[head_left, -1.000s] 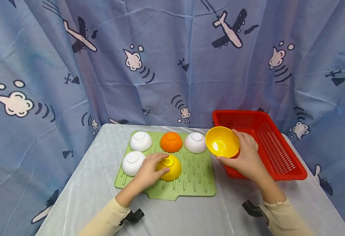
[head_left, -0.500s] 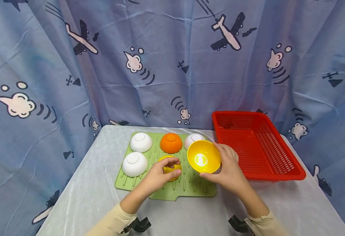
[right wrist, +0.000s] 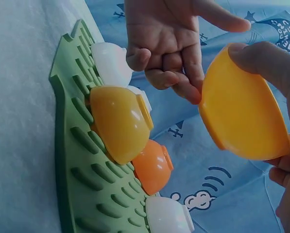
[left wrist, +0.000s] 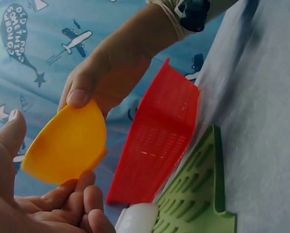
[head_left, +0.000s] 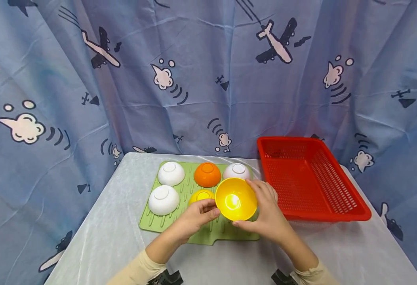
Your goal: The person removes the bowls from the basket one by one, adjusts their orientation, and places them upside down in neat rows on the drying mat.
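A yellow bowl [head_left: 236, 200] is held tilted above the green drying mat [head_left: 208, 237], its inside facing the head camera. My right hand [head_left: 268, 213] grips it by its right side, thumb and fingers across the rim. At the bowl's left, my left hand [head_left: 195, 217] touches the outside with its fingertips; the left wrist view shows its thumb [left wrist: 12, 133] raised apart from the bowl. Behind the left hand, another yellow bowl [head_left: 200, 194] lies upside down on the mat, partly hidden.
Upside down on the mat are an orange bowl [head_left: 207, 175], two white bowls [head_left: 163, 200] at the left and a pale bowl [head_left: 237, 170] at the back right. A red perforated basket [head_left: 315, 217] stands right of the mat. A patterned curtain [head_left: 208, 79] hangs behind the table.
My right hand has carried the yellow bowl leftward from beside the basket to over the mat. My left hand has left the upside-down yellow bowl and moved right to the held one.
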Demonstrator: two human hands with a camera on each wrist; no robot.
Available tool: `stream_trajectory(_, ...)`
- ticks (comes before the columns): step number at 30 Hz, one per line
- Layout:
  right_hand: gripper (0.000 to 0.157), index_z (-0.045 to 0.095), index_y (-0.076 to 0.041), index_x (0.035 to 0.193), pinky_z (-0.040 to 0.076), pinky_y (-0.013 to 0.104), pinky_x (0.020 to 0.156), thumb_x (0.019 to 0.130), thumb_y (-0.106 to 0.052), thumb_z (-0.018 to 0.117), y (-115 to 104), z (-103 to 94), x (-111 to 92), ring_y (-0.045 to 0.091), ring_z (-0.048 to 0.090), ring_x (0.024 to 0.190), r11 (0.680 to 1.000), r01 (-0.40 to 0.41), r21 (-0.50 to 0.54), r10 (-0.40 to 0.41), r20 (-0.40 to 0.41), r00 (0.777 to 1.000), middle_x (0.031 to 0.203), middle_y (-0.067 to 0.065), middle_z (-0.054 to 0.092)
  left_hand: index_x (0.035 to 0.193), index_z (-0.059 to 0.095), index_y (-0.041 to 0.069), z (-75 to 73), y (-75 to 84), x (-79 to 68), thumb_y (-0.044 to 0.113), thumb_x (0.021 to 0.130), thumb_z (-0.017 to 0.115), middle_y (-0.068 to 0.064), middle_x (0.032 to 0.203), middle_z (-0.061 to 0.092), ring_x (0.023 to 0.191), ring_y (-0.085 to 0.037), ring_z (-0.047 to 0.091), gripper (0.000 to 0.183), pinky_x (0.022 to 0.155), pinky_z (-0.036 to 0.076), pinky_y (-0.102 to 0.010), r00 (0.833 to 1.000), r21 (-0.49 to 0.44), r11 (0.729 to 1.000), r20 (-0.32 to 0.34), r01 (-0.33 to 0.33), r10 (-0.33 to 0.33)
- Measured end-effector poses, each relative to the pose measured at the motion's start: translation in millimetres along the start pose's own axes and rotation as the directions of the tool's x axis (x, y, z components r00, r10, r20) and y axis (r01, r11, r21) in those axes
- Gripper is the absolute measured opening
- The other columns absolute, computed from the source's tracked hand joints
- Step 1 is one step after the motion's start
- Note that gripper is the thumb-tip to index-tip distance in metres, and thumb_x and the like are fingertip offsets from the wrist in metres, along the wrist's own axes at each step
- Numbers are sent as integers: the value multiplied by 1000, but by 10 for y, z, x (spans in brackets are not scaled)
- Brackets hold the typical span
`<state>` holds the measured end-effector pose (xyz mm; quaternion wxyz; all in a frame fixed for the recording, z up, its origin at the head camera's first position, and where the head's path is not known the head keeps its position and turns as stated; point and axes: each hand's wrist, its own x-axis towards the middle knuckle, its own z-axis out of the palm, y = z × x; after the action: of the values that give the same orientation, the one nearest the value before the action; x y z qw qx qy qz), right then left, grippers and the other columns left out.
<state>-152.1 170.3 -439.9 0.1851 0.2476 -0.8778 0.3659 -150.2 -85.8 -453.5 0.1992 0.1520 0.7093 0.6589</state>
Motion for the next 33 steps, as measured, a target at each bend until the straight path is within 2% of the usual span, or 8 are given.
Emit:
stream_trajectory(4,119,45,-4,150,21,62,111,50,-39,100,-32,21,-15,39,33,138,999,44,3,-44,-17,999,146,16,48,140,55,-3,-14,-19,5,43,101,64,-4,118,66,108,-23,57,61,86,48,-33,1000,-59,998,0,4,-4)
stream_trajectory(11,121,45,-4,151,16,54,117,49,-38,101,-64,50,-35,37,34,138,996,92,10,-91,-31,995,148,16,47,139,50,-7,-26,-46,18,38,99,68,2,108,61,99,-13,54,63,76,46,-24,994,-264,963,106,45,-17)
stream_trajectory(18,123,40,-3,153,21,57,112,53,-40,101,-78,89,-29,37,35,138,992,122,-32,-123,-27,992,150,17,46,136,53,-5,-26,-22,17,26,96,73,1,106,65,94,-14,58,54,79,47,-25,1000,-254,967,1,-6,6)
stream_trajectory(22,125,35,-4,156,21,60,113,56,-39,101,-98,41,8,37,34,140,994,100,-33,-99,12,995,153,17,43,136,56,0,-75,31,32,23,91,78,-5,114,65,104,-19,60,55,83,52,-30,997,-181,982,-57,-57,47)
stream_trajectory(26,112,32,-13,160,26,66,113,69,-31,96,-110,-75,27,34,35,143,996,-4,84,-1,65,998,155,12,43,133,61,9,-128,96,23,23,83,87,-7,116,63,105,-25,57,58,79,51,-28,980,21,992,-150,-126,127)
stream_trajectory(28,103,32,-17,160,29,68,112,77,-27,92,-104,-129,18,33,37,143,987,-55,149,41,100,994,155,10,45,130,63,15,-143,124,-4,24,77,91,-5,114,63,105,-26,56,60,80,48,-28,966,139,979,-188,-152,177)
stream_trajectory(30,93,35,-19,159,32,68,111,83,-25,87,-90,-171,4,32,40,142,977,-90,194,63,137,989,154,10,46,126,64,22,-148,152,-36,26,72,94,0,113,62,105,-26,55,62,82,45,-32,950,247,953,-210,-178,232)
stream_trajectory(33,79,39,-16,157,36,55,113,89,-21,80,-53,-185,-12,29,45,139,970,-99,223,63,162,985,152,10,49,123,61,29,-146,183,-64,26,66,98,7,113,60,108,-26,56,67,87,45,-37,922,369,900,-211,-232,324)
